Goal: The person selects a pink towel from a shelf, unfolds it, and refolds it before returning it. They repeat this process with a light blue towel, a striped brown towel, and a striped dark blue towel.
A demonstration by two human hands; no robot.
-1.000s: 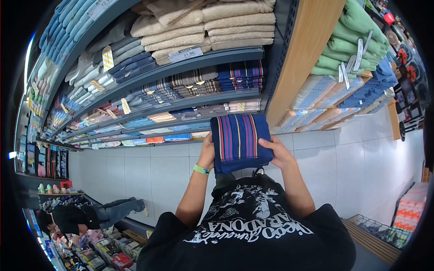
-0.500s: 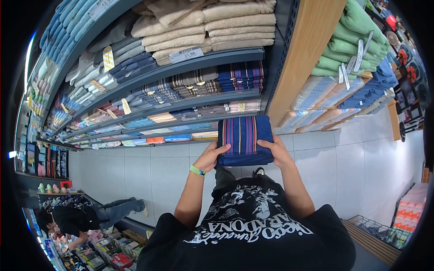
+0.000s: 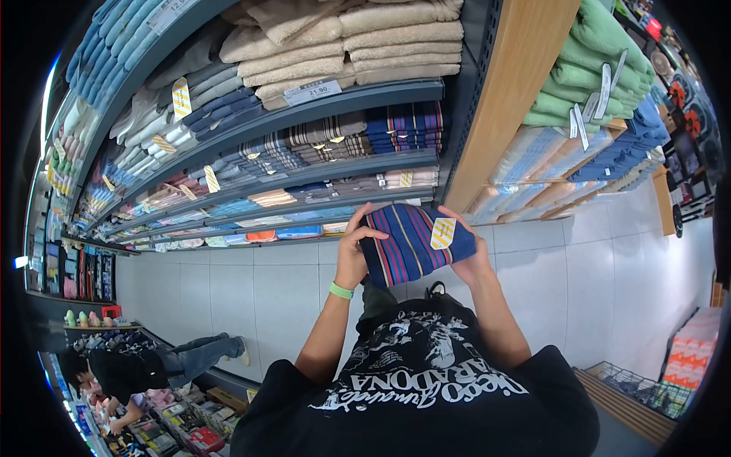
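Note:
Between my two hands is a folded navy towel (image 3: 407, 247) with red, purple and cream stripes, held tilted in front of my body. A yellow-and-white striped tag (image 3: 442, 234) shows on its right part. My left hand (image 3: 354, 247) grips the left edge, fingers curled over the top side. On the other edge, my right hand (image 3: 472, 255) holds the towel from the side and below, with some fingers hidden behind it. Similar navy striped towels (image 3: 403, 128) lie stacked on the shelf just beyond.
Long grey shelves (image 3: 365, 95) of folded towels run across the front and left. A wooden post (image 3: 510, 91) stands beside green towels (image 3: 582, 68) at right. Another person (image 3: 129, 373) leans over a goods display at lower left. Tiled floor (image 3: 293, 278) lies below.
The towel has been turned over and tilted, so its tag now faces me and the stripes slant. Both hands have shifted their hold along its edges.

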